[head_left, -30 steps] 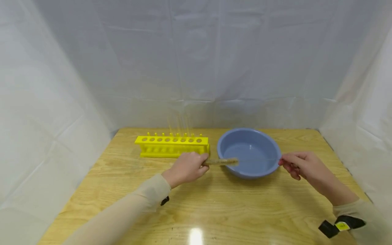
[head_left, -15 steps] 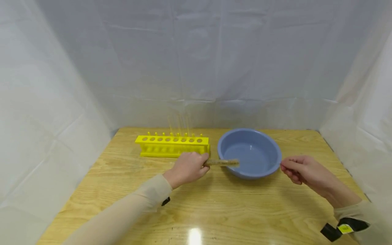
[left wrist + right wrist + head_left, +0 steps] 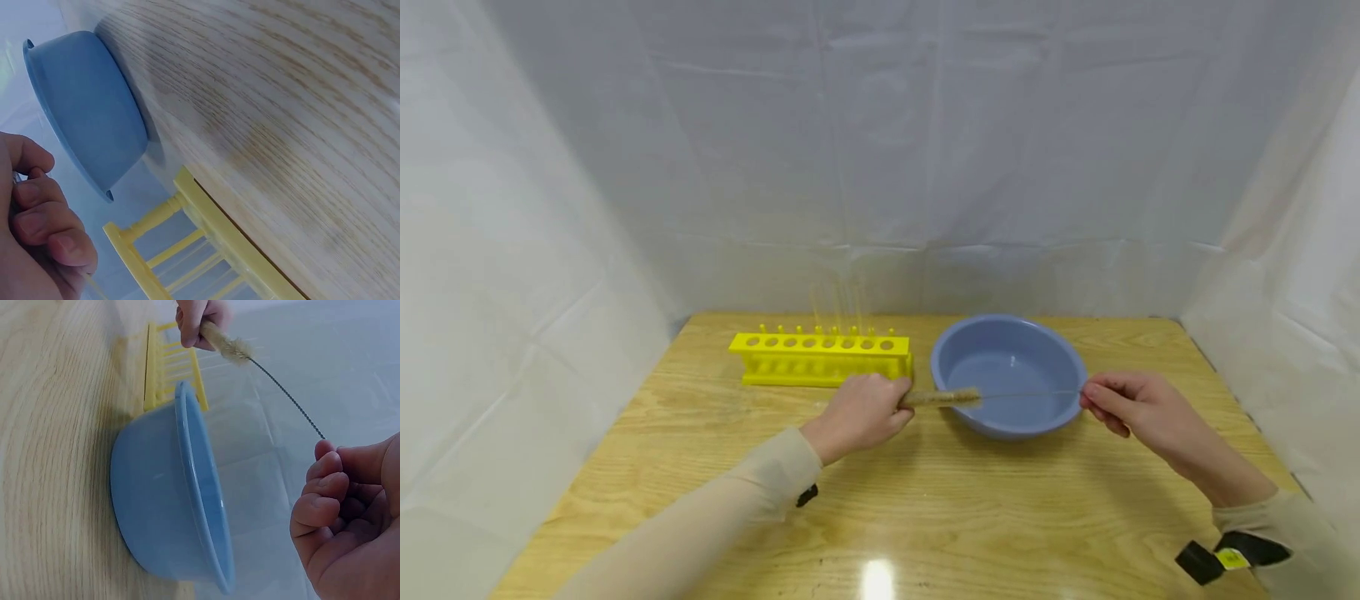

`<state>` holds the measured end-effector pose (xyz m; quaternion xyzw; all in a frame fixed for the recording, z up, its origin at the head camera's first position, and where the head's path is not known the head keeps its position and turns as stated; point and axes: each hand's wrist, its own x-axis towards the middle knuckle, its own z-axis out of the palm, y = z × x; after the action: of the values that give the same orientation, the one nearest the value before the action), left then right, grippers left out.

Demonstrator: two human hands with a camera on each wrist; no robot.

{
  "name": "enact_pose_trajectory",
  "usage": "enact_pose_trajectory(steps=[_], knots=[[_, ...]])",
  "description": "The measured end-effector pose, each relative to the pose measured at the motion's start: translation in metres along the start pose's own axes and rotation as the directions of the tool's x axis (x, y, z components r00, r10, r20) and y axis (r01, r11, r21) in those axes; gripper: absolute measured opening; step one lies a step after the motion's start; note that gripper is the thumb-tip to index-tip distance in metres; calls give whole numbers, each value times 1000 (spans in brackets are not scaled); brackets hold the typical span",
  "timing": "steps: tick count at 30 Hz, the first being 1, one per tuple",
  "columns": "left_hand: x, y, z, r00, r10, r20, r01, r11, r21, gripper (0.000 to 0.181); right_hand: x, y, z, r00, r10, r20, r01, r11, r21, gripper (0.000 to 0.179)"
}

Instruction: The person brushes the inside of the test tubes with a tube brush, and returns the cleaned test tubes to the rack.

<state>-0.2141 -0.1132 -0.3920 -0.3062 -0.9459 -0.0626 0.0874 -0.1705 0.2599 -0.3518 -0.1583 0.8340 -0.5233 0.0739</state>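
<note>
My left hand (image 3: 861,410) grips a clear test tube (image 3: 211,330) held level, with a test tube brush (image 3: 967,397) inside it. Tan bristles flare out at the tube's mouth, above the left side of the blue basin (image 3: 1009,421). From them a thin twisted wire handle (image 3: 287,394) runs right, bowed slightly, to my right hand (image 3: 1138,412), whose thumb and fingertips pinch its end by the basin's right rim. In the left wrist view, curled fingers (image 3: 47,215) hide most of the tube.
Behind my left hand stands a yellow test tube rack (image 3: 820,343), with several clear tubes (image 3: 838,304) rising at its back. Both rest on a wooden table (image 3: 925,517). White sheeting (image 3: 880,150) encloses the back and sides.
My right hand dipped slightly down and right, then came back up and left. The bristles at the tube's mouth drew in and now flare again. My left hand stays nearly still.
</note>
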Motion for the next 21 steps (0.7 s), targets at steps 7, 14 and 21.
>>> enact_pose_trajectory(steps=[7, 14, 21], knots=[[0, 1, 1, 1000, -18, 8, 18, 1000, -26, 21, 1, -1, 4, 985, -168, -48, 161, 980, -115, 28], [0, 1, 2, 999, -32, 33, 34, 998, -53, 26, 3, 6, 13, 930, -357, -83, 336, 921, -198, 19], [3, 10, -3, 996, -27, 89, 34, 996, -77, 22, 10, 8, 29, 874, -474, -103, 430, 855, -289, 23]])
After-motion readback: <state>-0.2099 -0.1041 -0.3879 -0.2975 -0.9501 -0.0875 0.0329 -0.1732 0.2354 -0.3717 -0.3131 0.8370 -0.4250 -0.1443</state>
